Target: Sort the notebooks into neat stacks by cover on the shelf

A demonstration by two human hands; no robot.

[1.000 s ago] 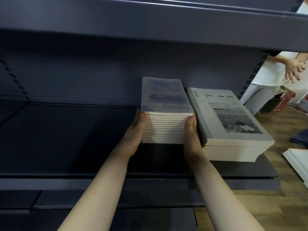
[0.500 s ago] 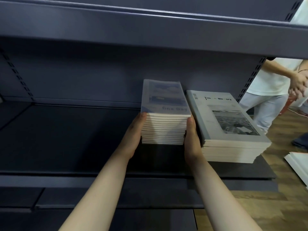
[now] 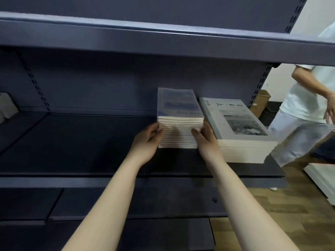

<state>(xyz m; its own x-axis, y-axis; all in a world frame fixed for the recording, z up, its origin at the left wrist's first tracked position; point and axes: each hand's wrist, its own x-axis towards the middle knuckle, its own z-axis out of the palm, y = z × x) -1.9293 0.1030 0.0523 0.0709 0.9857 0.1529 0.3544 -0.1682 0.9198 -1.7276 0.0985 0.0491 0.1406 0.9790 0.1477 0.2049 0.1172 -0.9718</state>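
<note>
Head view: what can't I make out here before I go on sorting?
Blue-cover stack: title blurred in the head view; its side edges partly hidden by the left hand and right hand.
Grey-cover stack: middle title letters washed out by glare.
White stack on the floor: cut off by the right edge, covers unseen.
Grey object on the far left: cut off by the left edge, unidentifiable.

Dim overall; deep shadow lay under the upper shelf [image 3: 163, 42]. Brighter light came from the rt (by the white wall [image 3: 322, 15]). Wide-angle bending at edges, pic slightly soft.
</note>
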